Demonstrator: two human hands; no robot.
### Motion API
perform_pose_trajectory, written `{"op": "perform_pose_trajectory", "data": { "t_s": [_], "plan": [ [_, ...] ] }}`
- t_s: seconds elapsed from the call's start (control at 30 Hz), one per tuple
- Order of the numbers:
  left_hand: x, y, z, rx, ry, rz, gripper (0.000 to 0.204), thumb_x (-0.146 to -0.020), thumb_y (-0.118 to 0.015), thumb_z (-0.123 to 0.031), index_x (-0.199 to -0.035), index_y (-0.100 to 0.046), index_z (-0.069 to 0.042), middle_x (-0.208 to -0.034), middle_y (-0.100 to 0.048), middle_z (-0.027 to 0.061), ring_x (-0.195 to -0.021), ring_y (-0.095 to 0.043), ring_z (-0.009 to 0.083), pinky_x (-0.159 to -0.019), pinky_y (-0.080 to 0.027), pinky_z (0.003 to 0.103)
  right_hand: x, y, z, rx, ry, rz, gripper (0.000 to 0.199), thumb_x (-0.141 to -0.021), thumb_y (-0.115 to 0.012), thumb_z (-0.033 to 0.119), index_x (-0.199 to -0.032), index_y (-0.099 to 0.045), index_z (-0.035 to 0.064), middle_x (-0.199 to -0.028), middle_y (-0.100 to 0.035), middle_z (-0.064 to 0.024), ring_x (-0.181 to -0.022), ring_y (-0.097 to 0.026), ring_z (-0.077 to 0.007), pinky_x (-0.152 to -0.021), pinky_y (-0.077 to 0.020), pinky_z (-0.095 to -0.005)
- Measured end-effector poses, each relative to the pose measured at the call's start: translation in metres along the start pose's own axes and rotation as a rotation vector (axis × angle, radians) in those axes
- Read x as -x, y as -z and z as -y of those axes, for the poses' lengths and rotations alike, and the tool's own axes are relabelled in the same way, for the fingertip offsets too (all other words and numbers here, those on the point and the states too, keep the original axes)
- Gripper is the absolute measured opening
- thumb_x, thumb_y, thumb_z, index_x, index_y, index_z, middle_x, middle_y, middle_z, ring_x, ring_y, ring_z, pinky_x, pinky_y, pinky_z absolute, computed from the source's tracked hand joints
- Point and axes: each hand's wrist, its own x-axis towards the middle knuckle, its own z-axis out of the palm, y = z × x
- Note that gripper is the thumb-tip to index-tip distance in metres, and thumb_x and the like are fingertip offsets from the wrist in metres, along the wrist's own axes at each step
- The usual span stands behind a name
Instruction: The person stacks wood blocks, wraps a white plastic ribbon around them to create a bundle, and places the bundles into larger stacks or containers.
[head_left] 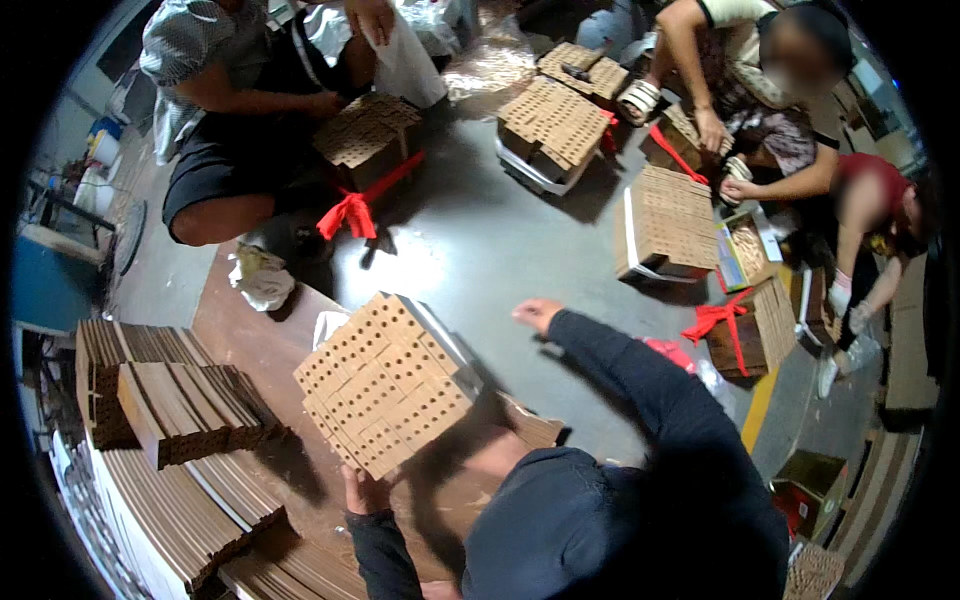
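Observation:
A bundle of brown cardboard pieces (385,380) with rows of round holes is tilted in front of me, above the brown board on the floor. My left hand (366,490) grips its lower near edge; the thumb shows and some fingers are hidden. A pale strip (445,335) runs along the bundle's right side. My right hand (538,313) is stretched out to the right of the bundle, apart from it, over the grey floor. Its fingers are loosely extended and slightly blurred, with nothing visible in them.
Stacked cardboard strips (180,500) stand at my left on a brown board (235,320). A crumpled plastic bag (262,280) lies beyond. Other people handle similar bundles (665,220), some with red ties (350,215). A box of small pale pieces (748,248) sits at right.

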Motion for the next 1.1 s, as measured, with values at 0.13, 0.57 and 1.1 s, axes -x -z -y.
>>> {"op": "perform_pose_trajectory", "data": {
  "t_s": [0.13, 0.57, 1.1],
  "plan": [
    [-0.012, 0.017, 0.01, 0.258, 0.08, 0.042, 0.086, -0.076, -0.035, -0.075, -0.13, -0.038, -0.009, -0.121, -0.05, 0.0127, -0.095, -0.055, 0.0264, -0.071, -0.049, 0.043, -0.018, -0.09, 0.087, -0.493, 0.149, 0.112, 0.056, -0.088, -0.044, 0.049, -0.119, -0.051, 0.0031, -0.112, -0.056, -0.0139, -0.104, -0.051, -0.0204, -0.093, -0.0381, -0.0319],
    [-0.143, -0.089, 0.038, 0.211, -0.106, 0.033, 0.078, -0.077, -0.049, -0.062, -0.134, -0.033, -0.012, -0.13, -0.045, 0.0106, -0.112, -0.049, 0.0321, -0.089, -0.044, 0.048, -0.086, -0.012, 0.079, -1.182, 0.068, 0.207, 0.08, -0.079, -0.043, 0.067, -0.134, -0.039, 0.0082, -0.13, -0.046, -0.0123, -0.113, -0.049, -0.0247, -0.096, -0.036, -0.0364],
    [-0.115, -0.112, 0.045, -0.219, -0.071, -0.003, 0.04, -0.092, -0.048, -0.027, -0.123, -0.047, -0.003, -0.088, -0.056, 0.0003, -0.065, -0.051, 0.0077, -0.052, -0.04, 0.019, -0.109, 0.021, -0.001, -1.344, 0.158, -0.244, 0.092, -0.077, -0.065, 0.041, -0.142, -0.011, 0.0062, -0.136, -0.036, -0.0131, -0.123, -0.037, -0.0251, -0.101, -0.0293, -0.0404]
  ]
}}
